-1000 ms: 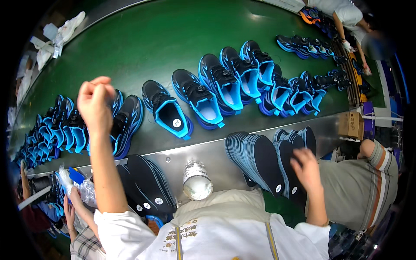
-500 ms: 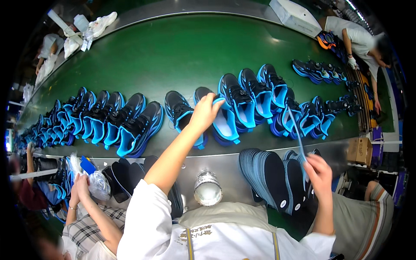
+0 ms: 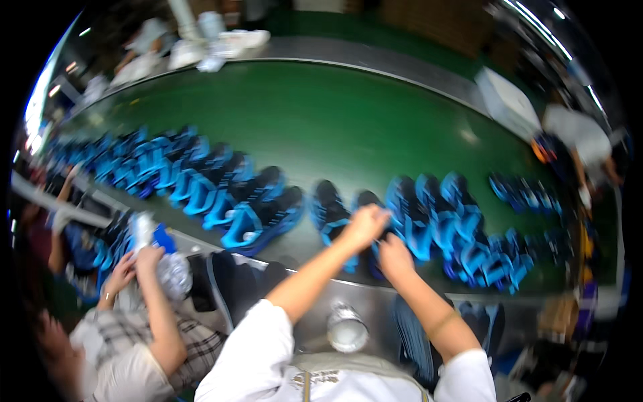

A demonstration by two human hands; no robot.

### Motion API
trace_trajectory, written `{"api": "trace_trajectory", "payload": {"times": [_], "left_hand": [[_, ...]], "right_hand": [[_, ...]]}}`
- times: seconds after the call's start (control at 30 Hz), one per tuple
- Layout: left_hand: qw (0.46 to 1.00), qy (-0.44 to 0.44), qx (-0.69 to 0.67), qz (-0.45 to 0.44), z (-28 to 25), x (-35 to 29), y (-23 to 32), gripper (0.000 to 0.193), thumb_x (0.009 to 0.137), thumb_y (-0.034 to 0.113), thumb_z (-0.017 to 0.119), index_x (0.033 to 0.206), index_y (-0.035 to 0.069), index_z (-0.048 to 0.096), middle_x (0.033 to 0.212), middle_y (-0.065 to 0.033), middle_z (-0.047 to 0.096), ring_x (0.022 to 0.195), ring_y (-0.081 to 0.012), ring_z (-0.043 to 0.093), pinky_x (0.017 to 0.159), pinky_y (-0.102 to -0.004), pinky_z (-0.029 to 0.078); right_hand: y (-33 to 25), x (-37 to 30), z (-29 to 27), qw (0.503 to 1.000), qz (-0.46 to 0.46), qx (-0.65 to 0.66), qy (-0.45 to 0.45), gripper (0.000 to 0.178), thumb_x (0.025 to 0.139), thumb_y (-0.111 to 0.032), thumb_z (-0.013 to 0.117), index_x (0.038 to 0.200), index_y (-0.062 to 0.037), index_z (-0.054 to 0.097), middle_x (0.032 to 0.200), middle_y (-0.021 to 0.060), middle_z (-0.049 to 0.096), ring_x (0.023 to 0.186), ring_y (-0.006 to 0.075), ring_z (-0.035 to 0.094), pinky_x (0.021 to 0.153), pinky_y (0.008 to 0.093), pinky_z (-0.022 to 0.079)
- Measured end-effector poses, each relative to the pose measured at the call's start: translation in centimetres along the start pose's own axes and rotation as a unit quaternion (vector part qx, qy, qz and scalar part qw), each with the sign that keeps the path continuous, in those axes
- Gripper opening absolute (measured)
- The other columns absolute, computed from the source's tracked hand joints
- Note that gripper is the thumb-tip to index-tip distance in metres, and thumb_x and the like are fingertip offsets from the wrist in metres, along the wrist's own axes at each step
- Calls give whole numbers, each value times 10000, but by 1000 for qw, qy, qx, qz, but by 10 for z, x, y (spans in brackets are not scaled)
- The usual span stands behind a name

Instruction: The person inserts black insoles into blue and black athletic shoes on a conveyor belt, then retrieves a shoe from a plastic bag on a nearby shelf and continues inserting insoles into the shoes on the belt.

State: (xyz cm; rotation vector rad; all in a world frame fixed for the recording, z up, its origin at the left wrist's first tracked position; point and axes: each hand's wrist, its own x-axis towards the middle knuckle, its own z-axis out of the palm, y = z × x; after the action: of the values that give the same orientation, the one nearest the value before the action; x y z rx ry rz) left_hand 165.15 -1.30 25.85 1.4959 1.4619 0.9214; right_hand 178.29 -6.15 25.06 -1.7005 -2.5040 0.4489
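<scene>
A black sneaker with blue trim (image 3: 367, 199) stands on the green worktop straight ahead, partly covered by my hands. My left hand (image 3: 367, 224) is closed on its upper near the opening. Close beside it, at the heel end, my right hand (image 3: 395, 256) has its fingers pressed together. The thin insole it carried is hidden by the hand and motion blur. One matching sneaker (image 3: 328, 208) stands just left, and several more sneakers (image 3: 432, 214) stand to the right. A stack of insoles (image 3: 410, 328) lies below my right forearm.
A long row of sneakers (image 3: 261, 208) runs off to the left. A round metallic container (image 3: 348, 331) stands near my body, with dark insoles (image 3: 231, 281) left of it. A co-worker's hands (image 3: 149, 258) work at the left. A white box (image 3: 506, 100) sits far right.
My right hand has come from above the insole stack, with an insole in it, to the sneaker beside my left hand. The left hand stays at that sneaker. The whole view has shifted and blurred.
</scene>
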Motion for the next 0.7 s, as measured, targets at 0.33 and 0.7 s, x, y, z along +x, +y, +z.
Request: {"api": "trace_trajectory", "payload": {"times": [0.33,0.7], "left_hand": [[999,16,-22,44,19,-9,-23,376,809,339,522,967,-1,558,838,-274,578,798,-437,555,724,-450,460],[991,-6,-78,111,21,-3,-34,325,790,273,569,708,-38,522,677,-238,546,677,-402,539,598,-433,416]], "right_hand": [[-13,9,-40,966,17,-116,-230,408,566,-361,684,790,-21,659,789,199,627,802,320,615,744,374,489],[29,11,22,980,-150,-123,-43,165,633,-12,527,754,60,612,845,282,568,748,363,577,668,431,458]]}}
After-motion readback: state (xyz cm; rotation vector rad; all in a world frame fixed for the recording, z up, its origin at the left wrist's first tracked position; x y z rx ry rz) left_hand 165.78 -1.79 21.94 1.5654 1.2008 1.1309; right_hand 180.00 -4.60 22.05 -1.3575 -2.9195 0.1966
